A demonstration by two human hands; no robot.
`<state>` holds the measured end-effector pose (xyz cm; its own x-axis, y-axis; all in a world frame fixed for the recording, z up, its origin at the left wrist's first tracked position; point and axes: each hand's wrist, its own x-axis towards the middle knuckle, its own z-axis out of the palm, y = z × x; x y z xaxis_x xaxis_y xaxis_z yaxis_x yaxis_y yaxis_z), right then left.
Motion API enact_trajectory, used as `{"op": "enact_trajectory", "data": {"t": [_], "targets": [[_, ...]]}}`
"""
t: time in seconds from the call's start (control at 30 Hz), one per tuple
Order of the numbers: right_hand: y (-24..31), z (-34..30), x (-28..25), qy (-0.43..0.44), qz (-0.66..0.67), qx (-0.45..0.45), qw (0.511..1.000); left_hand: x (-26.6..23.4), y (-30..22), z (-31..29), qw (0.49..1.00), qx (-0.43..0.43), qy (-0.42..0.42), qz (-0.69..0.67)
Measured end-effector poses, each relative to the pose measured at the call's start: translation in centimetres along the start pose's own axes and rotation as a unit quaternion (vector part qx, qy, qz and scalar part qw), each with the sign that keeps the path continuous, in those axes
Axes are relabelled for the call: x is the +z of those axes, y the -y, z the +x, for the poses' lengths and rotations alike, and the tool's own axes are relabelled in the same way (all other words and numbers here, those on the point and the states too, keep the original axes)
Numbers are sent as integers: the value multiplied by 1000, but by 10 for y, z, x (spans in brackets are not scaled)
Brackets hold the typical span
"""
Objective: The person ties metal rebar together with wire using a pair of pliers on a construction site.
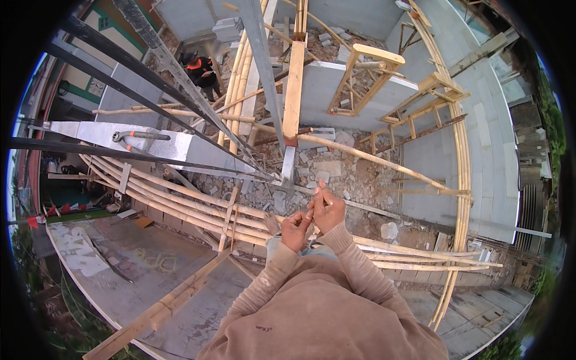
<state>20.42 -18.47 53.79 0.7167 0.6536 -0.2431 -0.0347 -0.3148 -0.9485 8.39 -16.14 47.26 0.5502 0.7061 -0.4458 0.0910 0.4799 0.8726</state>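
My left hand and my right hand are together in front of my chest, high above rubble-strewn ground. The fingertips of both are pinched and nearly touch each other. Whatever lies between them is too small to make out. Just beyond the hands, a metal bar stands by the spot where several dark steel rods come together. To the left, pincers with an orange and dark handle rest on top of a white block wall.
Bamboo poles run crosswise at my body, with more at right. A wooden beam rises ahead. Far below are broken rubble, timber frames and a person in dark and orange clothes. A concrete slab lies at lower left.
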Motion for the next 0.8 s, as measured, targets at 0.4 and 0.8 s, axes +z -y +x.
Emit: {"op": "enact_trajectory", "data": {"t": [0.4, 0.8], "targets": [[-26, 18, -19, -25, -59, -12, 998, -55, 33, 74, 980, 70, -182, -37], [-91, 16, -38, 103, -257, -34, 960, -68, 11, 127, 967, 165, -147, -127]]}}
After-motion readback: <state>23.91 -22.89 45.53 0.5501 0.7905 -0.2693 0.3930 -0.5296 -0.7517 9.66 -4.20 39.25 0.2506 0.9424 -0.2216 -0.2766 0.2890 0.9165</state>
